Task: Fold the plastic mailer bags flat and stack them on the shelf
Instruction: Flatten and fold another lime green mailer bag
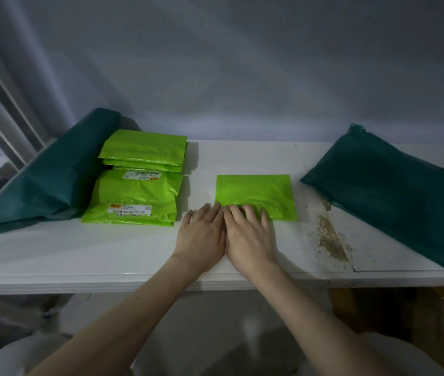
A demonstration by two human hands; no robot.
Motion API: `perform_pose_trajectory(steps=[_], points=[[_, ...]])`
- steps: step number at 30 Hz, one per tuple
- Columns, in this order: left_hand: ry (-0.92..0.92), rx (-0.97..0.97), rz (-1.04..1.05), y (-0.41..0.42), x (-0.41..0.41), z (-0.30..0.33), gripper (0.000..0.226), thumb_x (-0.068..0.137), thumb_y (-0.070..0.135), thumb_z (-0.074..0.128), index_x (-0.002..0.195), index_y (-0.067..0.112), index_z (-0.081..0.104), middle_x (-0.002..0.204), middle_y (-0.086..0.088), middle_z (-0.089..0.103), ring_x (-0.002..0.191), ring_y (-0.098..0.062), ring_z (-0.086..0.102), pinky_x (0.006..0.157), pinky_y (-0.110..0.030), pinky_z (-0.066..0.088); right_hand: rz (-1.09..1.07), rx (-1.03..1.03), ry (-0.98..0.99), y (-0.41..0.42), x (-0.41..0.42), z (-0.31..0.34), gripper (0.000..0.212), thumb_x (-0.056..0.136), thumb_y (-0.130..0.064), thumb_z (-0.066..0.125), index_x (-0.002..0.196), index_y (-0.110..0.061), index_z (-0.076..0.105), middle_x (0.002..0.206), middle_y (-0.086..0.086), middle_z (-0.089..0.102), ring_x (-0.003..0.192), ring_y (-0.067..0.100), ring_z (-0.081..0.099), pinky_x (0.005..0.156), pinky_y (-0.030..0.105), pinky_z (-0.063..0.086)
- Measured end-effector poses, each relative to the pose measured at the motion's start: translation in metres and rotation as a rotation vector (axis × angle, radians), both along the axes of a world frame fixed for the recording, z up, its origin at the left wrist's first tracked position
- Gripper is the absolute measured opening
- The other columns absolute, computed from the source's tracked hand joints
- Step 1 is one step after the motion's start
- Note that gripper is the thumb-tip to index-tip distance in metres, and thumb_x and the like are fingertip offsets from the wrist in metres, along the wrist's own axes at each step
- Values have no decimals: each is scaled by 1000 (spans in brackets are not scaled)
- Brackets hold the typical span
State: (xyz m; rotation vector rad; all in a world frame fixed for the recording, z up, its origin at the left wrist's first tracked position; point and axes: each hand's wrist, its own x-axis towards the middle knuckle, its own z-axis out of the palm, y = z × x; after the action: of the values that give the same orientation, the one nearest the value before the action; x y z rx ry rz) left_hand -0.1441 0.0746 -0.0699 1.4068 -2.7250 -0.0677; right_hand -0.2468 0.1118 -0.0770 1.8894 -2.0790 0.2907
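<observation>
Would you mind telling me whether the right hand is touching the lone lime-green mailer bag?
Touching. The head view shows the right hand with straight fingers lying on the lone lime-green mailer bag's near edge.

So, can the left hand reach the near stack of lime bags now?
Probably yes: the left hand lies open on the shelf, and only bare shelf separates it from the near lime stack.

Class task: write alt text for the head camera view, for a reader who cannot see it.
Two bare hands, left hand and right hand, press flat on the near edge of a folded lime green mailer bag on a white shelf. Stacks of green mailers sit to the left, with dark teal bags at both ends.
</observation>
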Motion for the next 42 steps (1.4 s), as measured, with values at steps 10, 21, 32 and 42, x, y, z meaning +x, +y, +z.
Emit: perform_pose_trajectory(steps=[10, 21, 32, 42], points=[[-20, -35, 91, 0, -7, -3, 91, 68, 43, -16, 146, 21, 25, 153, 4, 28, 142, -19, 21, 113, -40, 17, -53, -85, 53, 2, -4, -4, 34, 74, -27, 47, 101, -21, 67, 95, -7, 63, 89, 20, 59, 77, 42, 47], [56, -49, 150, 5, -13, -2, 89, 71, 48, -9, 138, 16, 41, 150, 3, 36, 141, -23, 26, 110, -41, 20, -168, -55, 20, 12, -19, 2, 31, 75, -37, 66, 96, -14, 66, 93, -1, 62, 87, 25, 59, 72, 42, 49], [207, -68, 62, 1, -24, 14, 69, 76, 39, 16, 124, 11, 56, 133, -3, 54, 123, -24, 48, 94, -38, 40, -141, 40, -60, 20, -37, 7, 36, 74, -34, 70, 100, -9, 67, 93, 1, 63, 83, 26, 59, 65, 39, 48], [201, -52, -149, 5, -55, 0, 54, 76, 30, 35, 118, 10, 62, 107, -2, 69, 92, -22, 67, 74, -30, 54, -82, 184, -318, 22, -59, 19, 40, 97, -26, 31, 134, -15, 43, 135, -2, 42, 120, 22, 39, 93, 40, 34]])
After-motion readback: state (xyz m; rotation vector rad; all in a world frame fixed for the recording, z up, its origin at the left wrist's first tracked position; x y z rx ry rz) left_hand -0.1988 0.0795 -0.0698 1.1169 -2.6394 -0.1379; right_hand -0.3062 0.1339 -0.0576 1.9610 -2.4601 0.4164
